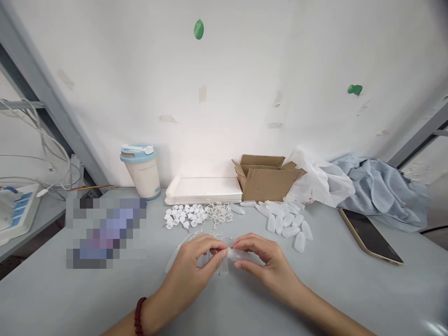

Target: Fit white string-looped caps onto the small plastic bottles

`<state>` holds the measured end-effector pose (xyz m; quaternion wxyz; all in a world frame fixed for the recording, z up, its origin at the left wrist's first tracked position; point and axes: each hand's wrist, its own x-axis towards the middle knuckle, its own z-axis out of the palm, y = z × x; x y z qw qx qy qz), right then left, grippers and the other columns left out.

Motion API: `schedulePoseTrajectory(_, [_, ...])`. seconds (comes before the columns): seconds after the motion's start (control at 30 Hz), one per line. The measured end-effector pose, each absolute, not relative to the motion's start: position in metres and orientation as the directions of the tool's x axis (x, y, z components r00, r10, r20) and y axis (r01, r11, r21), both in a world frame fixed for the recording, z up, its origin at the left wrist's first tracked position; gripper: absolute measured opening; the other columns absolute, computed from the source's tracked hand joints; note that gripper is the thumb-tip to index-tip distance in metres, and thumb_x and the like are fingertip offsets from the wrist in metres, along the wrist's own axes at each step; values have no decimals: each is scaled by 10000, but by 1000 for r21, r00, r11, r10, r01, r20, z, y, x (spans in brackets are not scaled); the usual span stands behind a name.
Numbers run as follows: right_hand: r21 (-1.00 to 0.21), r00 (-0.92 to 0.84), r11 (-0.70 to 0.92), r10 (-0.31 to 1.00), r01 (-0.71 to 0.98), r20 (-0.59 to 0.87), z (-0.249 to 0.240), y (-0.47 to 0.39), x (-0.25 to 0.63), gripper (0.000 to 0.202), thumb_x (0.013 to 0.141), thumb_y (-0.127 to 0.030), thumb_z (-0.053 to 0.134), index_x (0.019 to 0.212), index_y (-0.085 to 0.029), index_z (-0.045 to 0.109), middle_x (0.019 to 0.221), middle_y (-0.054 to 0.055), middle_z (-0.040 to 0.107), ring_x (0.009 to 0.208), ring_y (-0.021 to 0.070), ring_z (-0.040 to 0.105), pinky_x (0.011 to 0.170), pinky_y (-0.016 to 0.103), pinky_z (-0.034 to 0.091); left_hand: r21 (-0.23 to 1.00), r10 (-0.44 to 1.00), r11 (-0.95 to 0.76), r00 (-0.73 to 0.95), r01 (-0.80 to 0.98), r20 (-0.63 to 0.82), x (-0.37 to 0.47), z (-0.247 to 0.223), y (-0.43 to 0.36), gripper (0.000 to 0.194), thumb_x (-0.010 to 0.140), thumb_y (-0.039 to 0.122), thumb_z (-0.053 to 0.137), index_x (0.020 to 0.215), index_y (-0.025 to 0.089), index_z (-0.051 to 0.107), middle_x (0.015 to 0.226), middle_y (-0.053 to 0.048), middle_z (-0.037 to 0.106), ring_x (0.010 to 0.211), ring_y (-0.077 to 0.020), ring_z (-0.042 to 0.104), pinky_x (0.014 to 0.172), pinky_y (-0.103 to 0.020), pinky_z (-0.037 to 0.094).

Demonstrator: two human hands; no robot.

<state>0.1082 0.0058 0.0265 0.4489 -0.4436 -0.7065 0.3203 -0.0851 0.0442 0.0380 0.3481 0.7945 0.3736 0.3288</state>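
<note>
Left grip (189,263) and right grip (271,262) on a translucent piece (238,254), white caps (185,214) and cardboard box (269,183) beyond

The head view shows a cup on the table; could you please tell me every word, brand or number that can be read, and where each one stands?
Cup, upper side: "LUCK...", uncertain; the rest is too small to read.
Cup, near the base: a small blue mark, too small to read.
Nothing else is legible.

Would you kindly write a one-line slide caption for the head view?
Left hand and right hand hold a translucent piece over a gray table, before an open cardboard box.
</note>
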Motion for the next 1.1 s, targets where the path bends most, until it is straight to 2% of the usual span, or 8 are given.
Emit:
schedulePoseTrajectory(0.17, [-817,-188,440,898,372,398,25,5,107,156,806,-244,651,957,-209,648,906,39,679,826,154,621,739,282,505,809,829,-459,504,366,243,-83,37,41,140,840,289,561,871,240,688,797,4,671,751,-151,579,697,-255,458])
schedulePoseTrajectory(0.43, [-652,-221,572,811,498,542,19,1,104,214,833,-202,616,1044,-214,584,894,52,661,813,158,627,714,272,531,827,844,-401,511,395,165,-81,45,41,147,816,291,561,857,235,690,764,16,682,667,-141,558,631,-243,452])
schedulePoseTrajectory(0.6, [-431,-310,665,701,610,642,15,1,102,273,872,-176,545,1144,-184,528,969,112,656,884,192,641,725,297,550,825,880,-363,450,433,151,-78,45,37,150,793,293,560,754,204,676,713,11,670,658,-145,558,640,-250,453])
schedulePoseTrajectory(0.73, [-276,-393,682,653,677,648,12,1,103,223,876,-186,531,1091,-141,570,931,132,674,837,215,656,688,315,554,839,900,-308,424,448,104,-76,43,36,206,799,327,553,692,190,664,643,13,646,618,-141,549,596,-243,442])
schedulePoseTrajectory(0.83, [-373,-360,654,709,659,606,12,0,103,198,886,-163,486,1045,-144,602,935,128,676,830,205,653,681,312,545,849,891,-300,445,436,87,-77,43,35,241,822,368,542,721,188,666,664,8,649,627,-142,550,587,-242,445])
schedulePoseTrajectory(0.93, [-689,-180,468,875,553,450,18,0,102,192,867,-237,526,1012,-152,619,917,109,679,790,190,644,665,306,535,851,858,-356,495,386,134,-81,45,34,286,892,383,461,824,200,669,764,-3,666,711,-148,575,639,-249,474])
schedulePoseTrajectory(1.0, [-895,-96,242,970,374,222,26,1,102,206,854,-315,555,973,-164,630,823,68,684,720,168,636,653,295,526,818,826,-448,516,361,224,-83,44,34,270,918,355,428,914,210,656,863,-16,670,786,-154,587,694,-264,494])
schedulePoseTrajectory(1.1, [-999,-165,-2,986,51,-10,35,4,103,239,845,-380,570,945,-177,645,729,22,661,689,148,634,693,295,517,629,682,-703,568,333,461,-84,37,36,212,891,275,498,1057,198,605,1028,-62,642,943,-190,572,817,-323,498])
